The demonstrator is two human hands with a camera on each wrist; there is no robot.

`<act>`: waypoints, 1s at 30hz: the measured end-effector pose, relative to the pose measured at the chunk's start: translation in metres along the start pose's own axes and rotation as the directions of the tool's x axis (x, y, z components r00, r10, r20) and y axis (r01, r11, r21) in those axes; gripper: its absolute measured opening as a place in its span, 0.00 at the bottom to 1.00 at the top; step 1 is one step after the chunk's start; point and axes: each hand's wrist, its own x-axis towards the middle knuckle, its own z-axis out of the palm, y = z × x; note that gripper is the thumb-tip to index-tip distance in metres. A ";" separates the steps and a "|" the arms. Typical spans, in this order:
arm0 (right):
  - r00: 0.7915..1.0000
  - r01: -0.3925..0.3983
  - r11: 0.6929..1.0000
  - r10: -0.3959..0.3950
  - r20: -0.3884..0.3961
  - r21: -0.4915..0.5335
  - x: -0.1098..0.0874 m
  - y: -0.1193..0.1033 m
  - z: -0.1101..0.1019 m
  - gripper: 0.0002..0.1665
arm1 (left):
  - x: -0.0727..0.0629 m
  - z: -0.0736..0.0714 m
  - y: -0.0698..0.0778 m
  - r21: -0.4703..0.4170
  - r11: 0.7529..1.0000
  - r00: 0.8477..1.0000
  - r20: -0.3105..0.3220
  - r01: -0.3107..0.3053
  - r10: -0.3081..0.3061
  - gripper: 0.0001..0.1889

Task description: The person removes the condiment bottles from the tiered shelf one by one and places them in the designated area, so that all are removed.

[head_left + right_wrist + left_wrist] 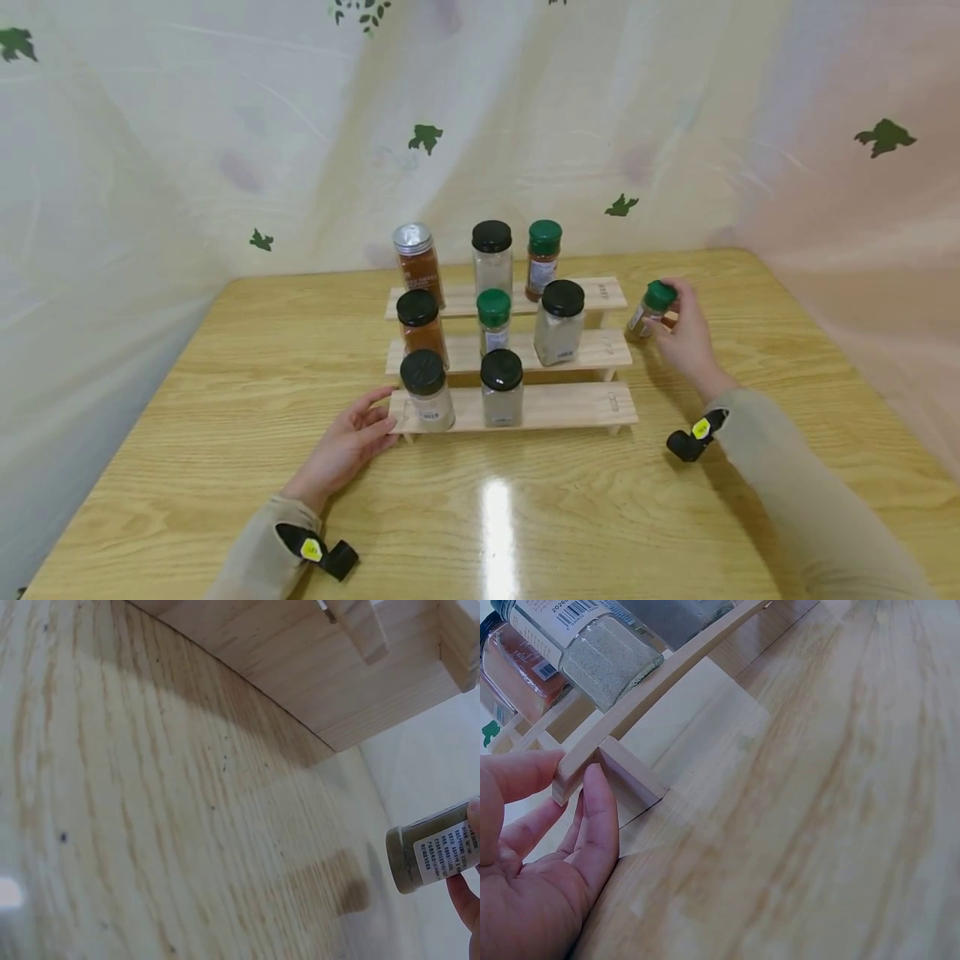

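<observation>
My right hand (686,337) grips a small spice jar (641,323) with a green lid, just off the right end of the three-step wooden rack (566,406). The right wrist view shows the jar's label (442,851), its base pointing away from the fingers and a shadow on the table. At the rack's front left corner, my left hand (348,442) pinches the end of the lowest shelf. Its thumb is above the board and fingertips are below, beside the rack's leg (634,776). Closest to that hand stands a black-lidded jar (431,404) of pale powder.
Another black-lidded jar (502,396) shares the lowest shelf. The middle shelf (606,350) bears three jars, one green-lidded (493,312). On the top shelf (592,293) stand a silver-lidded jar (420,267), a black-lidded jar (492,258) and a green-lidded jar (543,258). A patterned curtain (525,108) hangs behind.
</observation>
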 end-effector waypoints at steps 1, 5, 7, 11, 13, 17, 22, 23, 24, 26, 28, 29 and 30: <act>1.000 -0.002 1.000 0.002 0.007 -0.003 0.000 0.001 0.001 0.36 | 0.000 0.000 0.000 0.002 1.000 1.000 0.000 0.000 0.000 0.31; 0.999 0.004 1.000 -0.004 0.033 -0.012 0.001 0.005 0.004 0.36 | 0.000 -0.001 -0.001 0.010 1.000 1.000 0.002 0.005 -0.005 0.32; 0.999 0.009 1.000 -0.008 0.037 -0.011 0.001 0.007 0.004 0.36 | 0.001 -0.001 -0.001 0.007 1.000 1.000 0.007 0.004 -0.004 0.32; 0.999 0.006 1.000 -0.005 0.039 -0.009 0.003 0.008 0.005 0.36 | 0.002 -0.002 -0.001 -0.001 1.000 1.000 0.013 -0.003 0.003 0.32; 0.999 -0.001 1.000 0.001 0.046 -0.013 0.004 0.008 0.004 0.36 | 0.002 -0.001 -0.001 -0.002 1.000 1.000 0.014 -0.008 0.008 0.32; 0.998 -0.002 1.000 0.004 0.069 -0.029 0.005 0.009 0.001 0.36 | 0.003 0.000 0.000 -0.001 1.000 1.000 0.011 -0.008 0.008 0.31; 0.995 0.020 0.999 -0.016 0.097 -0.044 0.007 0.010 -0.002 0.36 | 0.004 0.000 0.000 -0.004 1.000 1.000 -0.002 -0.007 0.007 0.31; 0.994 0.025 0.999 -0.020 0.104 -0.048 0.007 0.010 -0.003 0.36 | 0.004 0.000 0.000 -0.005 1.000 1.000 -0.003 -0.006 0.006 0.31; 0.994 0.028 0.998 -0.022 0.111 -0.051 0.007 0.010 -0.003 0.36 | 0.004 0.000 0.000 -0.005 1.000 1.000 -0.004 -0.005 0.005 0.31; 0.992 0.037 0.998 -0.029 0.124 -0.060 0.008 0.010 -0.004 0.36 | 0.003 -0.001 -0.001 -0.006 1.000 1.000 -0.006 -0.002 0.002 0.30; 0.990 0.042 0.997 -0.032 0.134 -0.070 0.008 0.009 -0.006 0.35 | 0.003 -0.001 -0.002 -0.011 1.000 1.000 -0.008 -0.001 0.001 0.30; 0.990 0.047 0.996 -0.037 0.137 -0.076 0.009 0.008 -0.008 0.35 | 0.003 -0.001 -0.002 -0.014 1.000 1.000 -0.008 0.000 0.000 0.30; 0.989 0.052 0.995 -0.040 0.139 -0.085 0.009 0.007 -0.009 0.35 | 0.003 -0.001 -0.002 -0.015 1.000 1.000 -0.007 -0.001 0.001 0.30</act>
